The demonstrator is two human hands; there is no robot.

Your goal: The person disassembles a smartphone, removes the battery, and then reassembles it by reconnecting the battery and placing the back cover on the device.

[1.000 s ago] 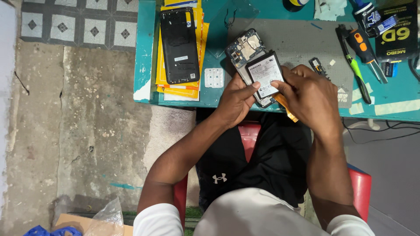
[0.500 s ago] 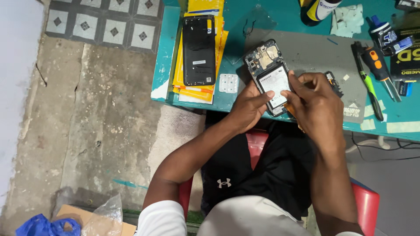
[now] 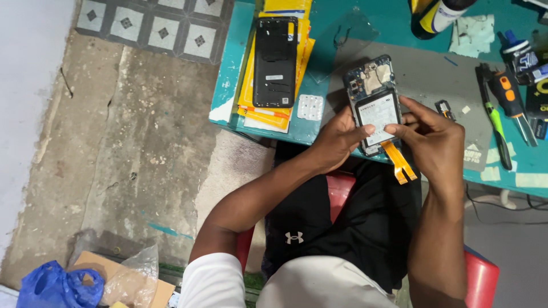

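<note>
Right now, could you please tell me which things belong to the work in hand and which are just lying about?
In hand:
- opened phone, held by left hand and right hand
- orange ribbon cable hanging from it

Lying about:
- black back cover on yellow packets
- screwdrivers
- bottle
- blue bag

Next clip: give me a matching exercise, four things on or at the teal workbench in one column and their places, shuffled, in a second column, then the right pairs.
Things:
1. opened phone with white battery
2. black phone back cover
3. orange flat ribbon cable
4. green-handled screwdriver

Places:
A. lying on the stack of yellow envelopes
B. hanging over the edge of the teal table
C. between the left hand and the right hand
D. on the grey work mat, right of the hands

Pairs: 1-C, 2-A, 3-B, 4-D
</note>
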